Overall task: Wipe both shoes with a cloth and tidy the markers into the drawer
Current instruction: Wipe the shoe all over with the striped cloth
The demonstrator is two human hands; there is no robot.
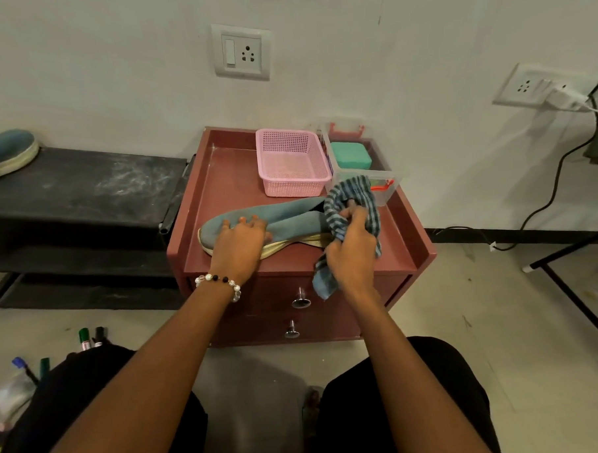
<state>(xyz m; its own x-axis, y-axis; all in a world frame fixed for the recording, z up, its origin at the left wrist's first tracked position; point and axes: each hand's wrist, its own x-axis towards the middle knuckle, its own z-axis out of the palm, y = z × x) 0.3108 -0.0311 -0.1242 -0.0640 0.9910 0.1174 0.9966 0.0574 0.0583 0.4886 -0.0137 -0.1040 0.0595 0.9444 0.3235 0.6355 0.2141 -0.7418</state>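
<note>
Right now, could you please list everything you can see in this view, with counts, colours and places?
shoe: one, blue, on the cabinet top
second shoe: one, blue, on the black bench at left
cloth: one, blue striped, at the shoe's heel
cabinet: one, maroon, two drawers closed
basket: one, pink, cabinet back
clear box: one, beside basket, holds a teal case
markers: at least four, green, black, blue, floor at left
left hand: presses on the shoe, beaded bracelet
right hand: grips the cloth
</note>
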